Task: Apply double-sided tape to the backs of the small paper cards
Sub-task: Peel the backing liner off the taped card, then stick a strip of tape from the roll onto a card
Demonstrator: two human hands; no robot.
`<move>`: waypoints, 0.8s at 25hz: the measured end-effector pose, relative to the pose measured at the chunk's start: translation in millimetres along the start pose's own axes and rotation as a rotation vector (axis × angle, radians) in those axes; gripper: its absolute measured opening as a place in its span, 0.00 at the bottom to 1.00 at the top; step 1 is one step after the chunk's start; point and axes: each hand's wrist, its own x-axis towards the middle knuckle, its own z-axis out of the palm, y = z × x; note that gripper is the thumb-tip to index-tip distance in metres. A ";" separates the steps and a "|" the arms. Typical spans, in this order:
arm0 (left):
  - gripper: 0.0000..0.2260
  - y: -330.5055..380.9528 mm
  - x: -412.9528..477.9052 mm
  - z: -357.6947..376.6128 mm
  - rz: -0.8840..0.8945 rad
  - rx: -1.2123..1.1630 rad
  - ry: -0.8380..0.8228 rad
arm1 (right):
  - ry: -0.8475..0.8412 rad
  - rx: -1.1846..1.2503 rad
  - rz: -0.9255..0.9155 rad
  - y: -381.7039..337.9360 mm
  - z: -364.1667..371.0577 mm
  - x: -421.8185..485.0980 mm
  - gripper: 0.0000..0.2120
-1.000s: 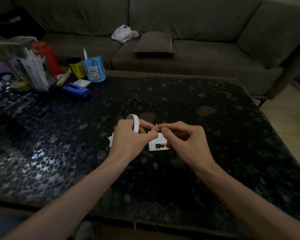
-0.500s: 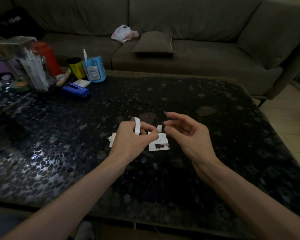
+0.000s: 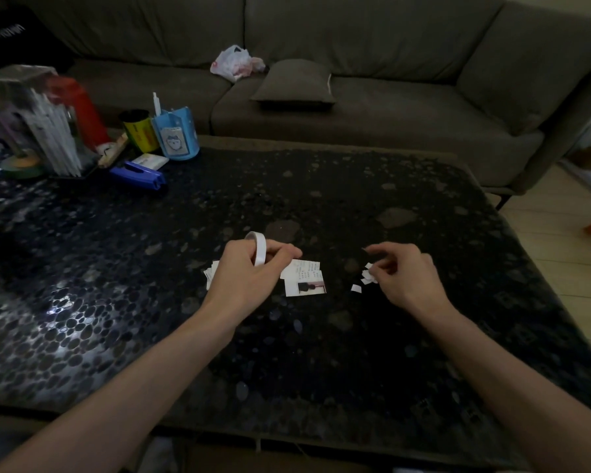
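Mid-frame, the left hand [image 3: 243, 276] is gripping the tape roll [image 3: 259, 248] beside the small paper cards [image 3: 302, 276] on the table [image 3: 321, 356]. The right hand [image 3: 408, 279] is curling over tiny white scraps [image 3: 367, 278], maybe pinching one; too dim to tell. The cards are looking light and bendy, best pinched at an edge.

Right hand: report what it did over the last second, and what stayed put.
The right hand drew away from the left hand and moved right, to the white scraps. The left hand still holds the tape roll by the cards.
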 end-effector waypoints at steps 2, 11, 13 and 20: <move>0.07 -0.3 -0.1 0.7 -0.003 -0.002 0.001 | -0.019 -0.055 -0.008 5.9 3.0 1.8 0.22; 0.07 -0.5 1.1 0.0 -0.014 0.018 0.020 | 0.057 0.078 -0.131 -6.0 10.0 0.4 0.25; 0.07 0.0 0.8 -0.9 -0.024 0.026 0.025 | 0.030 0.105 -0.187 -14.3 17.3 -3.1 0.24; 0.08 -1.3 1.0 -15.6 -0.031 0.072 0.062 | -0.148 -0.070 -0.366 -33.7 52.4 -3.7 0.37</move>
